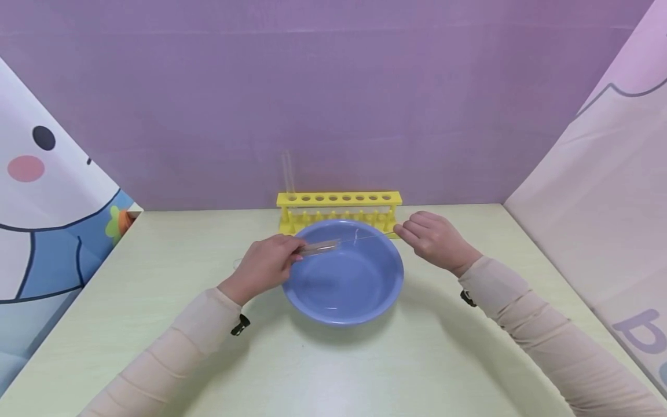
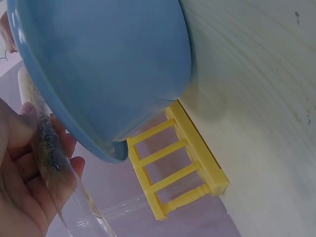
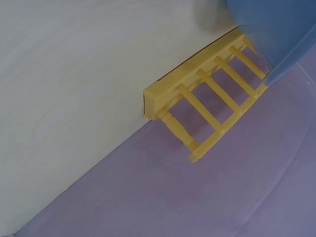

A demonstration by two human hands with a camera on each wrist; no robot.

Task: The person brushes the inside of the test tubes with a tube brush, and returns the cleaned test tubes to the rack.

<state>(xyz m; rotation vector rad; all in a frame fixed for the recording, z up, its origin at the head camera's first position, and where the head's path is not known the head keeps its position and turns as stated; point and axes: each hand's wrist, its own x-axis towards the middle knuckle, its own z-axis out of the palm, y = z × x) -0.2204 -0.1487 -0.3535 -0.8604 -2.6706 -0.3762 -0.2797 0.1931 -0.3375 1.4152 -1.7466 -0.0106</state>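
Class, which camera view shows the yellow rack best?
The head view: there the yellow rack shows its whole top row of holes, though the blue basin hides some of its lower part. The left wrist and right wrist views each show only one end with posts, the basin covering the rest.

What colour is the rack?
The rack is yellow, seen best in the head view.
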